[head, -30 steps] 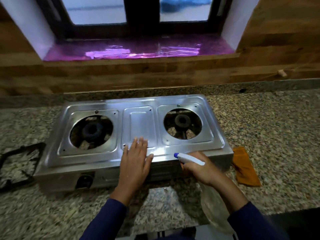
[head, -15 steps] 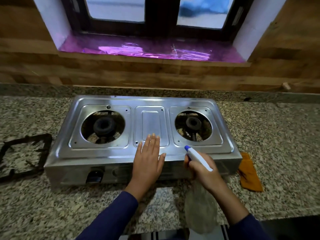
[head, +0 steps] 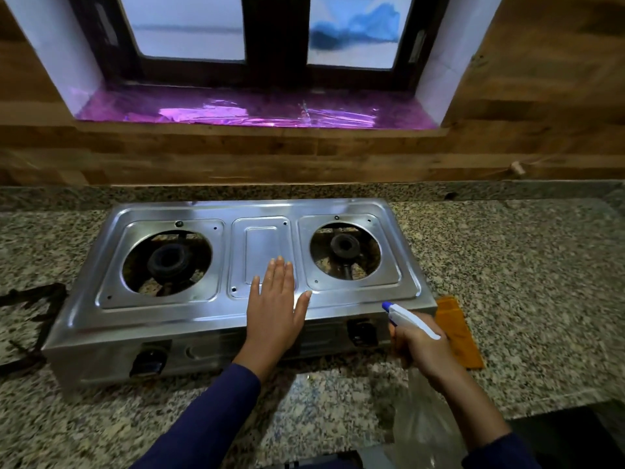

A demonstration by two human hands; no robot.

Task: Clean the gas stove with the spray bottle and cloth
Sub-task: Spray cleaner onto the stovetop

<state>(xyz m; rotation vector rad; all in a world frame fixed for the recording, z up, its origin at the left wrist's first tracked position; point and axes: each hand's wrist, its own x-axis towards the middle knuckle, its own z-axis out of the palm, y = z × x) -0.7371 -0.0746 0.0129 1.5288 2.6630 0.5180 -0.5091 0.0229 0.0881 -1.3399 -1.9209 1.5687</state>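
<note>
**So, still at the spraying step, no wiping yet**

Basically the left hand lies flat, fingers straight, on the middle panel of the stainless steel two-burner gas stove. The right hand is wrapped around the clear white-headed spray bottle, blue nozzle aimed up-left at the stove's front right edge. The folded orange cloth sits untouched on the speckled granite counter, just right of the stove. I'd guess next is squeezing the trigger over the top, then swapping to the cloth. Compared with half a second ago, the bottle has drifted right toward the corner; the left hand hasn't budged.
</note>
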